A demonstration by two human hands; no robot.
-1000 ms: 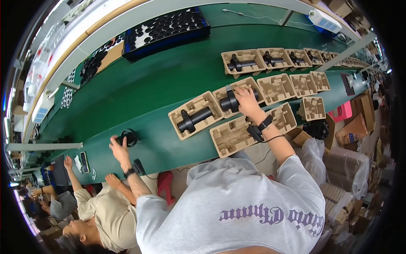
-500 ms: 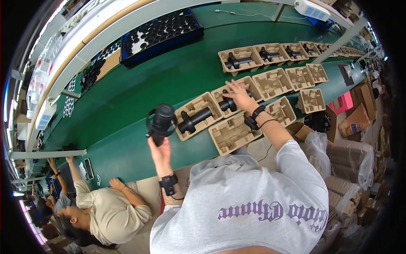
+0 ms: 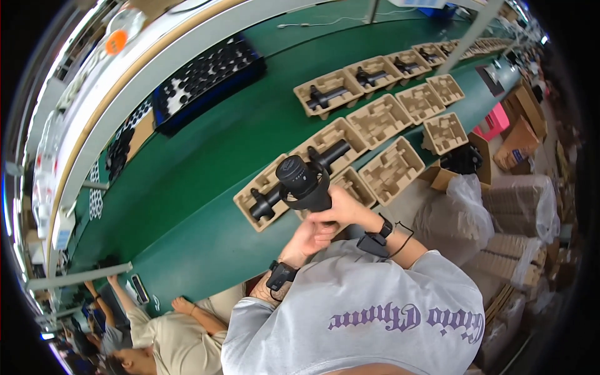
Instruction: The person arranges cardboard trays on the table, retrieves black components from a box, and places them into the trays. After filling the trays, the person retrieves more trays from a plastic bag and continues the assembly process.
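Note:
A black scope (image 3: 295,176), a thick tube with a wide round end and a ring-like band around it, is held up in front of me above the trays. My right hand (image 3: 342,207) wraps around its narrower lower part from the right. Against the lower end lies my left hand (image 3: 307,239), fingers curled in close to the right hand; its exact grip is partly hidden. Behind the scope, a brown moulded tray (image 3: 245,201) holds a black tube with a side mount (image 3: 265,203). The adjoining tray holds another black tube (image 3: 332,154).
Several filled trays (image 3: 328,94) run along the green bench (image 3: 206,162). Unfilled trays (image 3: 392,170) stand nearer, to the right. A blue bin (image 3: 206,84) of round black parts is at the back. A co-worker (image 3: 181,337) sits at left; cartons (image 3: 462,159) stand at right.
The scope has moved right and toward me in my left hand. My right hand has left the tray and joined it on the scope. The view has shifted.

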